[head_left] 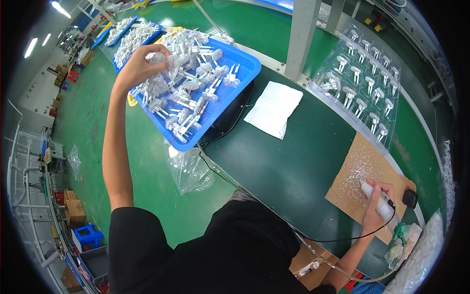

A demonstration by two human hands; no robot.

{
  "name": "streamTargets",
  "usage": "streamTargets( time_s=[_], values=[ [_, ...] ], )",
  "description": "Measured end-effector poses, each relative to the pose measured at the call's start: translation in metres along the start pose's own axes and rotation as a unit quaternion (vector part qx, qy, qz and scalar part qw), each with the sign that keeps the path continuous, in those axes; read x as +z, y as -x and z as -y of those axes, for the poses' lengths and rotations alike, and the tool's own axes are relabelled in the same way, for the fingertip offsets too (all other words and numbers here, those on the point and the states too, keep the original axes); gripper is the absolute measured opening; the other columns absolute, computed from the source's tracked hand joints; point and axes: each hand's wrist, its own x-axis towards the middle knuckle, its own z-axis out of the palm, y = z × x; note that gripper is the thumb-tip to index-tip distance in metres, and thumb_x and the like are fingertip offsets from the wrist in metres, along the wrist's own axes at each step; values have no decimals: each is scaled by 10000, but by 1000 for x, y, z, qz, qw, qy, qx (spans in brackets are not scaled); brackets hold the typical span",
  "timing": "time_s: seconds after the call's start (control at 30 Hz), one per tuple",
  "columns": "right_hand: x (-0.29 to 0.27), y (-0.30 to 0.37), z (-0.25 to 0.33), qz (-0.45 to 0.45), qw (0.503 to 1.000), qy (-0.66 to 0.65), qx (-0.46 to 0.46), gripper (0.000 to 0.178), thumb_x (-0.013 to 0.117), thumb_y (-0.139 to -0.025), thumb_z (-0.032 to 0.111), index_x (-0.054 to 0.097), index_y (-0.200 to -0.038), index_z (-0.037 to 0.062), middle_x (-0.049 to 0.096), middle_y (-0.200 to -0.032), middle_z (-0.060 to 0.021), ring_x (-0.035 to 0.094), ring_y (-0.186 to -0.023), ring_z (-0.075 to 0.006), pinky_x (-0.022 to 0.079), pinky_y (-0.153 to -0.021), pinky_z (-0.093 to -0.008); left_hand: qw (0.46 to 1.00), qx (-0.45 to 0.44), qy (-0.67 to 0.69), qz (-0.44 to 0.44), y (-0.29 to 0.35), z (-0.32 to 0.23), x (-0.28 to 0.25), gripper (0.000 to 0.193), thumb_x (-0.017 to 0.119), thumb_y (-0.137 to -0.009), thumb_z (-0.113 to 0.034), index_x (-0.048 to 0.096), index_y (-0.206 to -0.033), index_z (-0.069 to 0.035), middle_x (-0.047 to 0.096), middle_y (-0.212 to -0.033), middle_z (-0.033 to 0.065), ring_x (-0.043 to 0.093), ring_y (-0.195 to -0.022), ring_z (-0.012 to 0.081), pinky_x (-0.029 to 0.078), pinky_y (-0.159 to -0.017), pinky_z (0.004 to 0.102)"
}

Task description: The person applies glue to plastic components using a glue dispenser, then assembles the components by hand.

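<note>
Dark green matting covers the workbench [289, 161] in front of me, with a paler green factory floor falling away at nine o'clock. At eleven o'clock sits a blue tray [245, 66] heaped with small clear and white plastic parts [188, 90]. My left hand [139, 66] reaches up into the far left corner of that heap, fingers curled around a few of the parts. At four o'clock lies a brown cardboard sheet [352, 186] dusted with white flecks. My right hand [377, 208] rests at its near edge, closed around a white pen-shaped tool [379, 201] whose tip points onto the cardboard; a black cable [342, 240] trails from it back toward me. At one o'clock, a clear blister tray [367, 78] holds white parts standing in rows. A folded white cloth [274, 108] lies between the two trays, at twelve o'clock. A crumpled clear plastic bag [188, 169] hangs just below the blue tray's near corner.
</note>
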Motion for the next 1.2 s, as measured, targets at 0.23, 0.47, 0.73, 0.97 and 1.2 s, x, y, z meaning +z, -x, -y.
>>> streamTargets(
  time_s=[0.23, 0.47, 0.73, 0.97, 1.2],
  values=[
    [1, 0, 0, 3, 1000, 6, -3, 140, 522, -904, 123, 540, -858, -8, 647, -886, -123, 578, -809, -155, 462, -758, -273, 998, -2, 32, 46, 1, -8, -2, 180, 602, -734, -51, 591, -911, -20, 583, -915, -9, 541, -763, 65, 479, -677, 229],
    [0, 1, 3, 5, 1000, 19, -13, 128, 529, -891, 112, 552, -869, -12, 647, -890, -112, 573, -809, -149, 453, -761, -271, 987, 35, -19, 155, 22, -39, -4, 620, 637, -650, -44, 490, -1240, -163, 476, -1291, 20, 471, -1150, 224, 494, -842, 330],
    [1, 3, 8, 10, 999, 35, -26, 122, 530, -884, 107, 561, -870, -11, 644, -884, -102, 564, -793, -139, 446, -748, -267, 958, 90, -243, 125, 25, -35, 22, 703, 707, -659, -319, 444, -1307, -243, 340, -1397, 185, 390, -1231, 390, 396, -974, 451],
    [1, 2, 6, 24, 994, 78, -75, 130, 504, -915, 111, 540, -880, -9, 644, -902, -107, 574, -801, -137, 465, -707, -245, 955, 6, -279, 98, 4, -43, 47, 664, 703, -639, -278, 473, -1261, -260, 403, -1298, 185, 454, -1143, 405, 432, -923, 470],
    [3, 3, 16, 28, 995, 72, -66, 112, 502, -898, 76, 559, -879, -19, 642, -889, -104, 570, -814, -143, 446, -772, -265, 964, -8, -258, 61, -7, -25, 56, 556, 689, -615, -149, 532, -1144, -219, 475, -1150, 159, 531, -1006, 370, 463, -841, 448]
  ],
)
